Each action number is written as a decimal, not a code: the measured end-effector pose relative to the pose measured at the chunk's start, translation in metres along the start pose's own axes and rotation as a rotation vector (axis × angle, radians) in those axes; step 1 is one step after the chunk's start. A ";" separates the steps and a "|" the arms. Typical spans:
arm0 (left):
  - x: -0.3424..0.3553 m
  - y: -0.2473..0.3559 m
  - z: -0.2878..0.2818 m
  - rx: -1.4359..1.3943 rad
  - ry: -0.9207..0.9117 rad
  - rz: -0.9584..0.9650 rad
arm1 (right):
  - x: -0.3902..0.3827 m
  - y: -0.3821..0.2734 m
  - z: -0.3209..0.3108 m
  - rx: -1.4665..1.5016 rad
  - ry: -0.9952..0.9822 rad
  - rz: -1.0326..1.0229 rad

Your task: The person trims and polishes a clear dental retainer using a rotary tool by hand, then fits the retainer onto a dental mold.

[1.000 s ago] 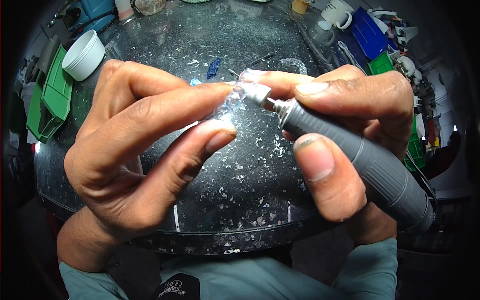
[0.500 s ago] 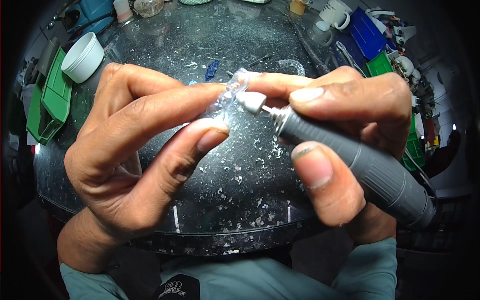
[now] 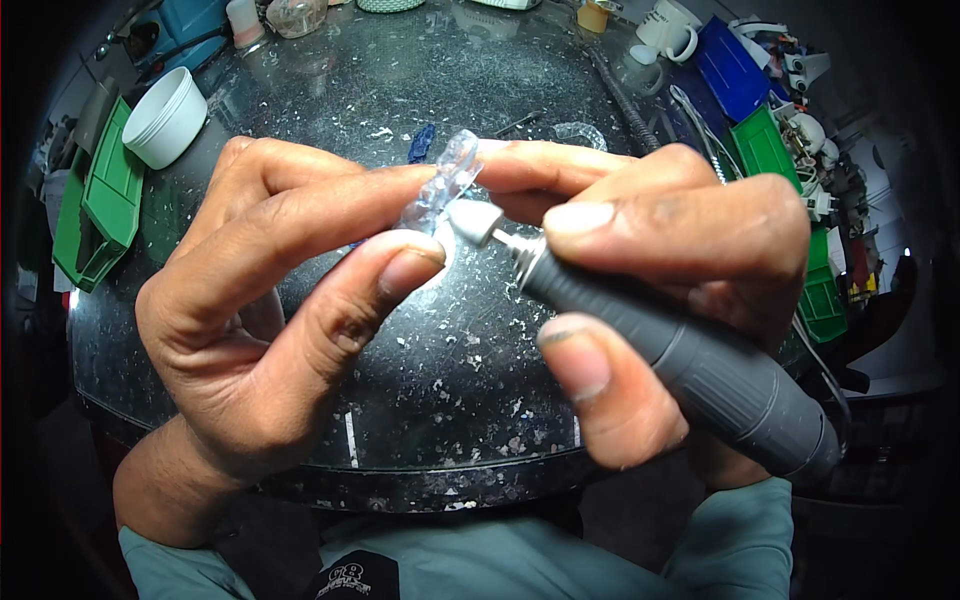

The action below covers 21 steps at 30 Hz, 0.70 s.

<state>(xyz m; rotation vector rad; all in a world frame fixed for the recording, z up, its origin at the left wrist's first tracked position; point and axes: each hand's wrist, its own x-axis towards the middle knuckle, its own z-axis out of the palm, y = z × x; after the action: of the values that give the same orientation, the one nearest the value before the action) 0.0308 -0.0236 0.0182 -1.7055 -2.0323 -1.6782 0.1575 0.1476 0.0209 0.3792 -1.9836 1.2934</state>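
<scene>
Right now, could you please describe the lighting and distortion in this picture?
Head view, centre: bright glare on the dark tabletop below the clear plastic piece; head view, rim: corners fall to black; head view, bottom: the tabletop's near edge looks bowed, probably fisheye distortion.

Between left hand and right hand, a lane is left open over the table, barred on the right by the drill! Far left, passage is blocked by tub and green bin.
</scene>
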 end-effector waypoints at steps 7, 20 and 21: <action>0.002 -0.002 -0.002 0.030 -0.012 0.059 | 0.002 -0.023 0.009 0.054 0.163 0.279; 0.003 0.004 -0.006 0.269 -0.060 0.174 | 0.004 -0.014 0.005 -0.007 0.101 0.273; 0.003 0.004 -0.005 0.249 -0.055 0.163 | 0.005 -0.013 0.008 0.085 0.167 0.240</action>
<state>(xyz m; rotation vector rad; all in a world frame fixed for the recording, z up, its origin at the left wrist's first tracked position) 0.0296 -0.0257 0.0245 -1.7914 -1.9640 -1.2850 0.1586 0.1349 0.0314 0.0699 -1.8790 1.5098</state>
